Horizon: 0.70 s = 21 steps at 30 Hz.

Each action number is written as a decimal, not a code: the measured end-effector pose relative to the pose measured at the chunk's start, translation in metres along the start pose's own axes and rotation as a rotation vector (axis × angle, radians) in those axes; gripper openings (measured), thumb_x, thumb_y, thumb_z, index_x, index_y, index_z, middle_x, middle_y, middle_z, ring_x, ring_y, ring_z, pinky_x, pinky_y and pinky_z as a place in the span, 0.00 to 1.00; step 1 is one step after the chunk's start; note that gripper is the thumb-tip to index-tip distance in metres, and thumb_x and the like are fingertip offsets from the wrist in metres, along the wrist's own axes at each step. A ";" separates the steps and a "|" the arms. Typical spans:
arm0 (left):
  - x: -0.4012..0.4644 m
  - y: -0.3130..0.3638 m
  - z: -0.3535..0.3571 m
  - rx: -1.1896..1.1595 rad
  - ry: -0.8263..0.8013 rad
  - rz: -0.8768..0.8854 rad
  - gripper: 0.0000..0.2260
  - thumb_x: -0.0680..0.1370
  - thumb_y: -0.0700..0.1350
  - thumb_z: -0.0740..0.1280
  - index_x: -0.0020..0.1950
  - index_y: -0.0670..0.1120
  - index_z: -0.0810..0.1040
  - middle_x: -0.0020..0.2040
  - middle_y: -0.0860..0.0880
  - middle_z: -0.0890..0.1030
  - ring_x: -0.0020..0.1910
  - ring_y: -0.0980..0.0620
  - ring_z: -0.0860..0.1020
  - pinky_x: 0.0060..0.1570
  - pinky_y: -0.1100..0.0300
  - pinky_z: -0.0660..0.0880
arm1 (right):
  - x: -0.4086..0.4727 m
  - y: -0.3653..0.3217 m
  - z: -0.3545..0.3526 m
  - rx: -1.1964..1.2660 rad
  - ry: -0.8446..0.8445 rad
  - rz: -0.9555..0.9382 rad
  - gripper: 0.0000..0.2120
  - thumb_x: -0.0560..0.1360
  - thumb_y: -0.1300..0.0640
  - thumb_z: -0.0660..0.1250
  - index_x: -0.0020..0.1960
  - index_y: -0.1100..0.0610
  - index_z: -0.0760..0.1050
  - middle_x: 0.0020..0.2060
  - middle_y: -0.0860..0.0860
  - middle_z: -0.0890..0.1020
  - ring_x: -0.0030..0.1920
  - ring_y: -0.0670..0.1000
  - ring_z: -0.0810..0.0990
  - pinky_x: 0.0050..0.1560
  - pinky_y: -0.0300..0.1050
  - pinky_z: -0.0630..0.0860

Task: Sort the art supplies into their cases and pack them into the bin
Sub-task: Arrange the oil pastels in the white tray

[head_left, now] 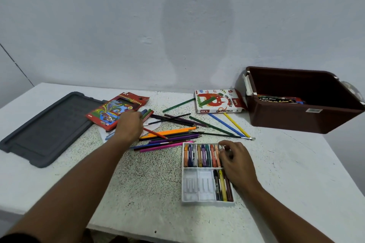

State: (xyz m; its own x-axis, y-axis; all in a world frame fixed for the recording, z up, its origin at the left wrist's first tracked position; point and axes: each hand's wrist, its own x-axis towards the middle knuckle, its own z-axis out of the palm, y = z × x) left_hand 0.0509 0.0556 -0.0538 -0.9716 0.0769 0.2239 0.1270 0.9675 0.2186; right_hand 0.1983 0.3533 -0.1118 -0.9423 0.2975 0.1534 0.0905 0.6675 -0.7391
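right hand (236, 161) rests with curled fingers on the far right end of the white pastel tray (205, 202), fingertips pinching a pastel in the upper row; which stick exactly is hidden by the fingers. left hand (130, 124) reaches out over the table (150, 179), fingers bent down onto a small bunch of markers (147, 113) beside the red colored pencil box (116, 111); whether it actually grips one cannot be told.

between the hands lies a loose scatter of colored pencils (169, 136), orange, purple, pink, green, blue and yellow, crossing one another, with a thin paintbrush (223, 134) among them. a dark grey lid (47, 128) lies flat at the far left, the pencil box overlapping its edge.

the tray's upper row is nearly full of oil pastels (201, 155); the lower row holds only a few at its right end. the brown bin (304, 100) stands at the far right with a dark printed pack inside, its writing too small to read.

the white box (218, 101) just left of the bin reads "oil pastels" and "diy".
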 end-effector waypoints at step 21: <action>0.037 -0.010 0.030 0.091 -0.036 -0.066 0.05 0.74 0.34 0.66 0.48 0.39 0.76 0.54 0.38 0.76 0.51 0.39 0.73 0.46 0.49 0.71 | 0.004 0.001 -0.002 -0.006 0.004 -0.030 0.09 0.78 0.51 0.64 0.58 0.44 0.75 0.49 0.43 0.76 0.50 0.45 0.75 0.50 0.49 0.76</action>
State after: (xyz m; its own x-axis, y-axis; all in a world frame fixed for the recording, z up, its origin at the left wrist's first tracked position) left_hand 0.0075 0.0564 -0.0762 -0.9840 0.0193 0.1771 0.0454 0.9885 0.1443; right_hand 0.1956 0.3568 -0.1107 -0.9434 0.2797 0.1780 0.0638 0.6800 -0.7304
